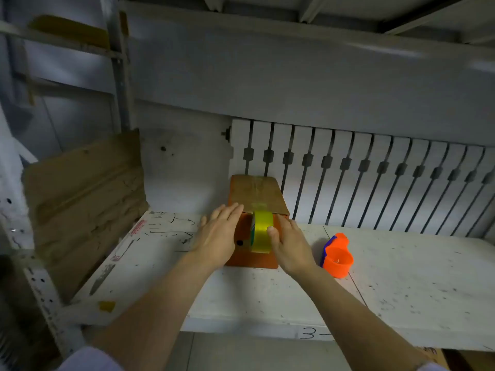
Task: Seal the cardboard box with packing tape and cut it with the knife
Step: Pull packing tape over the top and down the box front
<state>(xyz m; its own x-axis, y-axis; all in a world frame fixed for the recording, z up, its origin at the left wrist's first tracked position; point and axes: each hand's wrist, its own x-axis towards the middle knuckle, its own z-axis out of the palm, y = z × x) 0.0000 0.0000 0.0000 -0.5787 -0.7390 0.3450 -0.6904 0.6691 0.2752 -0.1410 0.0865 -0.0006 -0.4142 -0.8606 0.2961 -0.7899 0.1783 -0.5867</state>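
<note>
A small brown cardboard box stands on the white table, its near side looking orange. A strip of clear tape runs along the middle of its top. A yellow roll of packing tape stands on edge against the box's near face. My right hand grips the roll from the right, thumb on its rim. My left hand lies flat with fingers spread on the box's left front corner. An orange and blue tool, possibly the knife holder, lies on the table right of the box.
The white worktable carries pen marks and a number at its front edge. A large flat cardboard sheet leans at the left. A white slatted panel stands behind the box. A metal shelf hangs overhead.
</note>
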